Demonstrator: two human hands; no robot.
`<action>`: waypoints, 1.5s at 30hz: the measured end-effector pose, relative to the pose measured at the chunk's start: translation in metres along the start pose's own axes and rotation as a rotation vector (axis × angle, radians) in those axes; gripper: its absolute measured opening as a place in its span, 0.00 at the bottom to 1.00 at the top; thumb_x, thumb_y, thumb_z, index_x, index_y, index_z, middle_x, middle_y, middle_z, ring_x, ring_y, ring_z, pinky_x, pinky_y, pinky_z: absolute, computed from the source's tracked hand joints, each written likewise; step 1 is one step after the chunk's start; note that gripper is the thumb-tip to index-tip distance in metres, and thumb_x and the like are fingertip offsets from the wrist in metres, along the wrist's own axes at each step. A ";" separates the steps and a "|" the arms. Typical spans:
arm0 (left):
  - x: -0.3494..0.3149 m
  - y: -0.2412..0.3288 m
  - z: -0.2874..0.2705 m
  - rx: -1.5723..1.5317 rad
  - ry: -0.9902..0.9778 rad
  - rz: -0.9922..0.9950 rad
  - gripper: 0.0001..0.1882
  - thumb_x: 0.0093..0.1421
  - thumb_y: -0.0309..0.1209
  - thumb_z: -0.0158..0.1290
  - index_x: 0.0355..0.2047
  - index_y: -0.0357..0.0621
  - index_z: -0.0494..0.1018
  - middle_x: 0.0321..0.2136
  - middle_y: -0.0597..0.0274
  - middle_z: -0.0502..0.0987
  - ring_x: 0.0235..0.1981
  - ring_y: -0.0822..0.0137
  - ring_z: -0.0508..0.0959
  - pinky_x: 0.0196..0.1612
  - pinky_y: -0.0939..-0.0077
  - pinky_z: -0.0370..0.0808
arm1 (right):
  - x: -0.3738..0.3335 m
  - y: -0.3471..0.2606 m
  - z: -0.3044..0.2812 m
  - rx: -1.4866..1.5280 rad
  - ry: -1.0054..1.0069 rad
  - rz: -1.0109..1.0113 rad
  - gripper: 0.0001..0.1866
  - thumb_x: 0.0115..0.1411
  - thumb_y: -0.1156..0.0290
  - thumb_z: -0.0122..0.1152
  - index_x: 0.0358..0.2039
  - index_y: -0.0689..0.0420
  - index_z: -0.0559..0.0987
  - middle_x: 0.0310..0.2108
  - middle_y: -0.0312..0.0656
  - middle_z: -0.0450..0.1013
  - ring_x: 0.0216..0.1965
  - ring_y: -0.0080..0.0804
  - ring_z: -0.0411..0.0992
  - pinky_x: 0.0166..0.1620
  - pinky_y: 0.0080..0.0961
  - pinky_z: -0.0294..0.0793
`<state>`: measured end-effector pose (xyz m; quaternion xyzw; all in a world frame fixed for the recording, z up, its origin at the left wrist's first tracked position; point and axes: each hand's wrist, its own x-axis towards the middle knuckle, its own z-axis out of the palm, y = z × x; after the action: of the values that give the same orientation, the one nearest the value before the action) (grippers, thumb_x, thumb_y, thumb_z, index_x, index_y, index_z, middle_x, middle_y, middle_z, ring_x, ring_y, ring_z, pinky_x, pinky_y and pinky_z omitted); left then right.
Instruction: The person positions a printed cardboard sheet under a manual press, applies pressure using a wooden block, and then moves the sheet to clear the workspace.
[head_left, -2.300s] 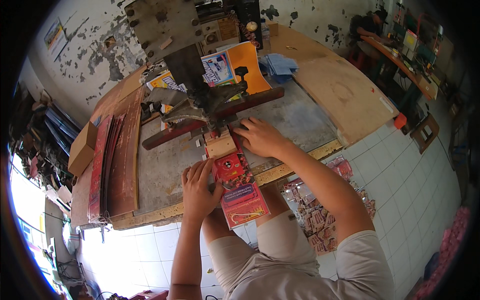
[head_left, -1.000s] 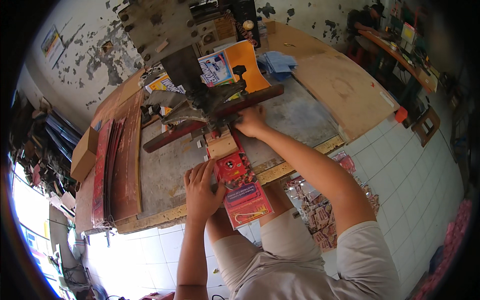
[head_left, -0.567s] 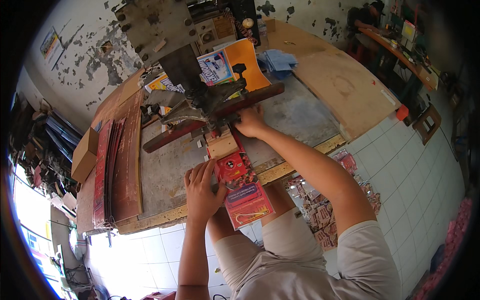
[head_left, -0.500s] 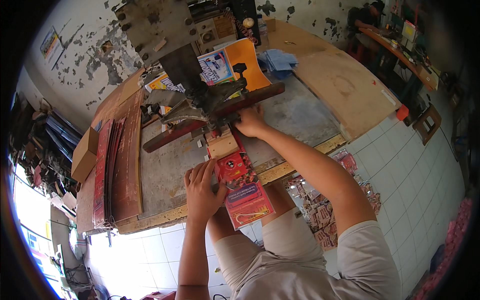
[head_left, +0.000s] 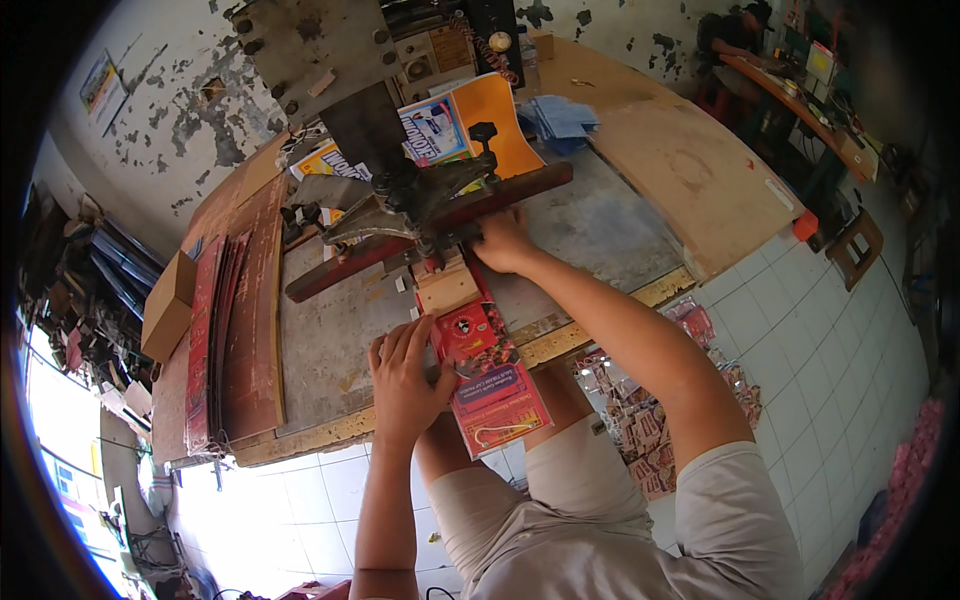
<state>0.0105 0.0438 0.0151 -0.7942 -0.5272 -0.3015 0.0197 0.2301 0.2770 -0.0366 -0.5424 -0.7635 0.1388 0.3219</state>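
A long red printed packaging sheet (head_left: 492, 390) lies under the machine's dark red press bar (head_left: 510, 193) and overhangs the table's front edge toward my lap. Thumb and fingers of my left hand (head_left: 408, 378) grip its left edge. On its far part rests a pale wooden block (head_left: 447, 290), just below the bar's middle. My right hand (head_left: 502, 242) is curled beside the block, close under the bar; its fingertips are partly hidden, and what they hold cannot be made out.
The press head (head_left: 320, 55) looms over the grey worktable (head_left: 340, 360). Long reddish boards (head_left: 235, 340) and a cardboard box (head_left: 169, 308) stand at left. Blue sheets (head_left: 562, 118) lie behind at right. Several printed pieces (head_left: 655, 440) lie on the floor. Another person (head_left: 735, 40) sits far right.
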 end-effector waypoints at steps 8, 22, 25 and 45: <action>-0.001 0.000 -0.001 0.000 0.000 -0.003 0.39 0.57 0.31 0.64 0.71 0.44 0.73 0.58 0.47 0.81 0.64 0.47 0.77 0.74 0.45 0.62 | -0.001 -0.006 -0.004 -0.025 -0.011 0.040 0.22 0.61 0.57 0.73 0.54 0.52 0.87 0.60 0.50 0.79 0.74 0.56 0.63 0.78 0.63 0.48; 0.000 0.003 -0.001 0.008 -0.018 -0.013 0.39 0.58 0.33 0.64 0.72 0.44 0.72 0.60 0.48 0.81 0.65 0.48 0.76 0.74 0.44 0.62 | -0.030 -0.006 -0.035 -0.106 0.072 0.030 0.14 0.64 0.59 0.75 0.46 0.51 0.88 0.63 0.50 0.77 0.72 0.56 0.66 0.74 0.59 0.57; -0.007 -0.002 -0.003 0.040 -0.010 -0.016 0.37 0.61 0.35 0.65 0.72 0.45 0.73 0.62 0.52 0.81 0.66 0.50 0.77 0.73 0.44 0.63 | -0.064 -0.031 -0.057 0.121 -0.056 0.020 0.11 0.68 0.64 0.71 0.46 0.55 0.86 0.61 0.52 0.79 0.67 0.58 0.71 0.69 0.55 0.67; -0.071 0.033 -0.014 -0.312 0.258 0.123 0.22 0.58 0.28 0.66 0.54 0.45 0.84 0.46 0.58 0.90 0.44 0.54 0.87 0.55 0.57 0.76 | -0.226 -0.093 -0.124 0.428 -0.158 -0.177 0.31 0.61 0.68 0.83 0.62 0.59 0.79 0.57 0.47 0.70 0.58 0.48 0.76 0.60 0.41 0.78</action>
<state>0.0137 -0.0346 0.0002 -0.7732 -0.4177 -0.4768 -0.0181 0.2873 0.0177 0.0324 -0.3806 -0.7840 0.3106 0.3795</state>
